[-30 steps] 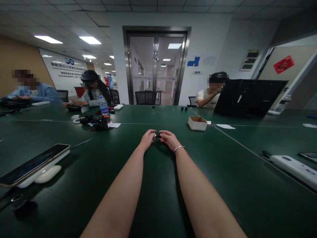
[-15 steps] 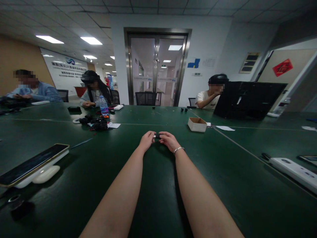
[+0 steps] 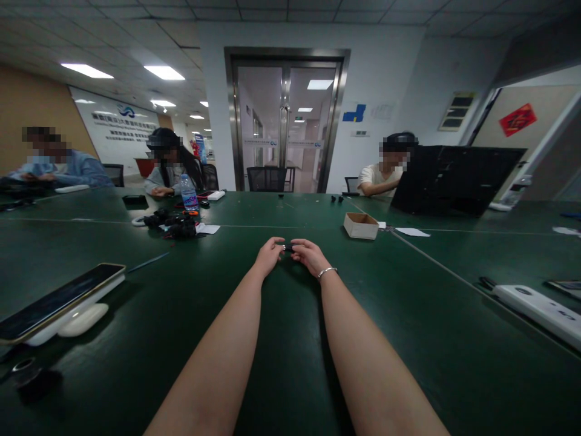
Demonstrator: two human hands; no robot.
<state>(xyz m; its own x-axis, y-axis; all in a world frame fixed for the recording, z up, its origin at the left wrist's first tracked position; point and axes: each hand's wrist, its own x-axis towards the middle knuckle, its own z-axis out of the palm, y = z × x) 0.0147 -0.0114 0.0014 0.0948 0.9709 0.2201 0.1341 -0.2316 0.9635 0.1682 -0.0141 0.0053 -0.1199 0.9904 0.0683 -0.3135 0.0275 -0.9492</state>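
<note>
Between my two hands, above the green table, is a small black object with a silver end [image 3: 287, 247]; it is too small to tell its kind. My left hand [image 3: 269, 255] is closed, its thumb and fingers pinching the silver end. From the other side, my right hand [image 3: 309, 257] is closed on the black end, fingers bent around it. A silver bracelet [image 3: 327, 272] circles my right wrist. Both forearms stretch forward, and the fingers partly hide the object.
An open cardboard box [image 3: 361, 226] stands ahead to the right. A bottle [image 3: 189, 194] and black gear [image 3: 175, 224] are ahead left. Near left lies a phone [image 3: 63, 300]; at right, a power strip [image 3: 540, 312]. Beside a monitor [image 3: 458, 181] sits a person; two more sit at left.
My hands keep almost the same pose, and slightly less of the silver end shows. The person at the right has lowered a hand from the face. The view has shifted slightly.
</note>
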